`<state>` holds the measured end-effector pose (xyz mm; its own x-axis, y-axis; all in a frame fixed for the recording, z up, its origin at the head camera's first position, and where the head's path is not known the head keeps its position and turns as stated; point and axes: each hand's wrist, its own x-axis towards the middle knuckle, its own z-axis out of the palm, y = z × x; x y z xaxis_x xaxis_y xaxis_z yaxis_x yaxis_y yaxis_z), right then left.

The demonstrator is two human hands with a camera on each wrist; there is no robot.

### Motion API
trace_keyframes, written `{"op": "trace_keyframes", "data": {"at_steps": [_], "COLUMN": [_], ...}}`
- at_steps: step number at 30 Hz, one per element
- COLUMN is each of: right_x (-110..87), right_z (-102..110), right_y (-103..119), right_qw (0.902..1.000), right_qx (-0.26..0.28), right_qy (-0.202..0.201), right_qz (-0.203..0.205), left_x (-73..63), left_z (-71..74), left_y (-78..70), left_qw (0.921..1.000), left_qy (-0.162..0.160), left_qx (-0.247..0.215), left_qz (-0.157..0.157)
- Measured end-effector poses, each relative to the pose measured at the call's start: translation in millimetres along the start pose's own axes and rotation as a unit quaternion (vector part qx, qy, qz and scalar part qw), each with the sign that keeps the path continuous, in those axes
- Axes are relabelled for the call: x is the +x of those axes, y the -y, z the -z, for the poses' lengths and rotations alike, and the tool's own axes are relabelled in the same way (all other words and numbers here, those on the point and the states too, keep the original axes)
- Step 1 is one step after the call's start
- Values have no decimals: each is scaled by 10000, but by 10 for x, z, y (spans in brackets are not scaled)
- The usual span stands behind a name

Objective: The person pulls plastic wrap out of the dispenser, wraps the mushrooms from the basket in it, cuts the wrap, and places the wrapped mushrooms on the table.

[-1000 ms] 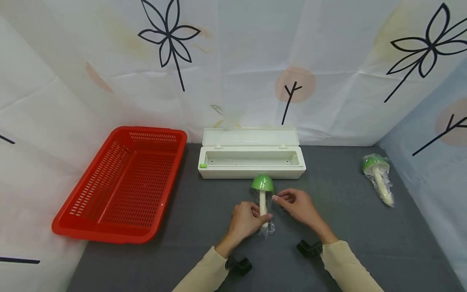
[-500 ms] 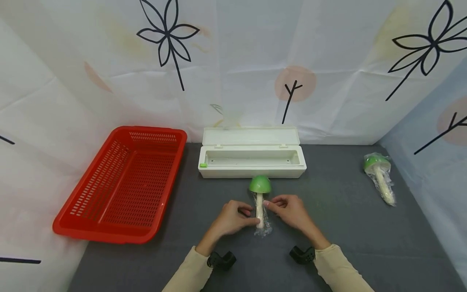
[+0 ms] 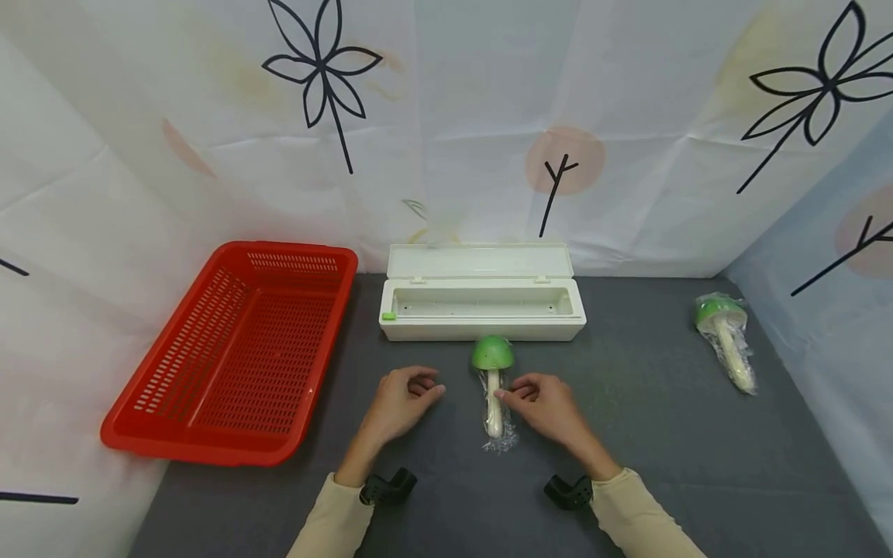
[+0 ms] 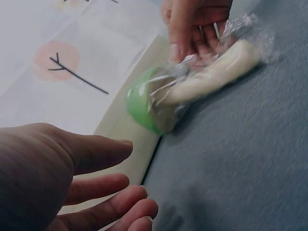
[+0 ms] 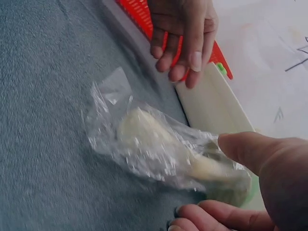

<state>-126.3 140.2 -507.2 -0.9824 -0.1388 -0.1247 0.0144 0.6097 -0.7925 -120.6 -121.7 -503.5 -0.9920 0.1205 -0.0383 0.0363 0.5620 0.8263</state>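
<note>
A mushroom-shaped thing (image 3: pixel 494 403) with a green cap and a pale stem, in clear plastic wrap, lies on the dark table, cap toward the white box (image 3: pixel 481 332). Left of it, apart from it, is my left hand (image 3: pixel 401 403), fingers loosely bent and holding nothing. My right hand (image 3: pixel 547 407) is close at the stem's right side, its thumb tip by the wrap. In the right wrist view thumb and fingers stand wide apart on either side of the wrapped mushroom (image 5: pixel 149 144); whether they touch the wrap I cannot tell.
A red perforated basket (image 3: pixel 307 403) stands to the left. The long white box has its lid (image 3: pixel 481 262) raised at the back. Another wrapped green mushroom-shaped thing (image 3: pixel 729 349) lies at the far right, by the fabric wall (image 3: pixel 628 194).
My left hand has let go of the stem and drawn away to the left. The wrapped mushroom has shifted slightly left. My right hand has moved left and a little nearer me.
</note>
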Motion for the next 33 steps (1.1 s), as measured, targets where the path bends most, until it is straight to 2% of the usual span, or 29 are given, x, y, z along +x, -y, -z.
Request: {"op": "trace_keyframes", "data": {"at_steps": [5,11,19,25,33], "right_x": [-7,14,15,-74,-275], "right_z": [-85,-234,-284,-59,476], "right_y": [79,137,105,-2,-343], "right_qw": [9994,9959,9959,9952,9879], "right_qx": [-321,-713,-386,-362,-923], "right_qy": [-138,-548,-813,-906,-1227], "right_qz": [-12,-14,116,69,-207], "left_x": [-15,-21,-46,-102,-170], "left_z": [95,181,288,415,616], "left_y": [0,21,-35,-111,-175], "left_qw": [9996,9990,9979,9962,9919], "left_qy": [-258,-431,-592,-792,-1026], "left_qx": [95,103,112,56,165], "left_qz": [-77,-86,-235,-347,-729]}}
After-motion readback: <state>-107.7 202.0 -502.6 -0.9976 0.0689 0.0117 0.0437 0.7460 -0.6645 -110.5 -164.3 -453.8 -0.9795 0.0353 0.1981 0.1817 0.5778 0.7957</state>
